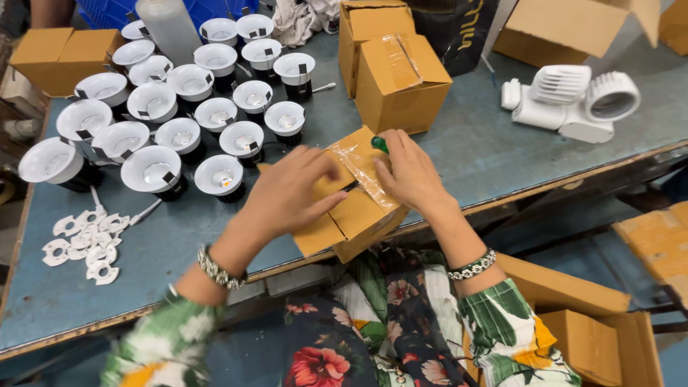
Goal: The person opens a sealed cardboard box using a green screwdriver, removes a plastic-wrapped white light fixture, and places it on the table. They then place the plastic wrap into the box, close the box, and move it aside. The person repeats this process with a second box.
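I have a small cardboard box at the near edge of the blue desk, tipped so one corner hangs slightly over the rim toward my lap. My left hand lies flat across its top flaps, fingers spread and pressing down, closed on nothing. My right hand is curled around a green-handled tool, whose tip I cannot see clearly; it seems to sit at the strip of clear tape running along the seam.

The box looks light and thin-walled, so it would likely dent if I lean hard on the middle of a flap. Its corners and edges are the stiffest places to hold. The tape is glossy and wrinkled, probably slick under my fingers, so I judge the bare cardboard beside it gives a better hold.

Behind the box stands another taped carton. To my left is a crowd of round white lamp fittings, and nearer me a small heap of flat white rings. A white lamp housing lies to the right.
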